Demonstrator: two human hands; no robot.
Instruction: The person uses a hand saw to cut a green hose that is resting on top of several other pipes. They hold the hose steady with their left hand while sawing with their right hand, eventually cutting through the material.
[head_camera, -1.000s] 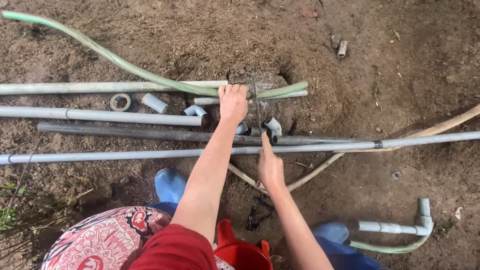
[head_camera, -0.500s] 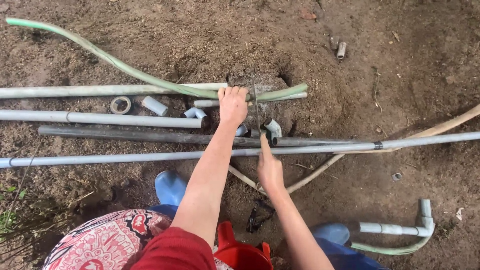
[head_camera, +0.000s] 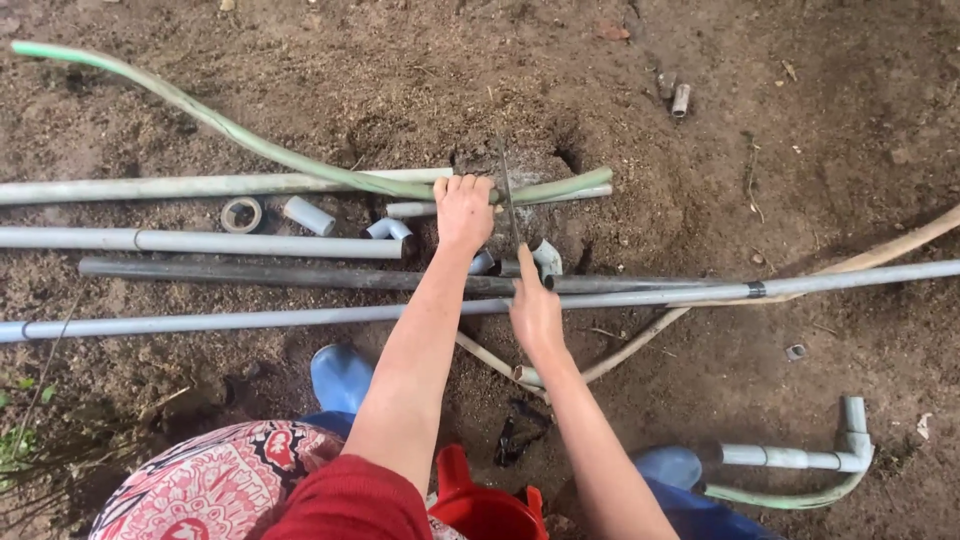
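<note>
So the left hand clamps the short grey pipe against the dirt while the right hand grips a saw blade across it, cut seemingly unfinished.

I see a small ring and a short pipe stub lying just beside each other on the soil. A pale elbowed pipe rests at lower right, a blue boot near the bottom, and a red bucket at the frame's edge.
</note>
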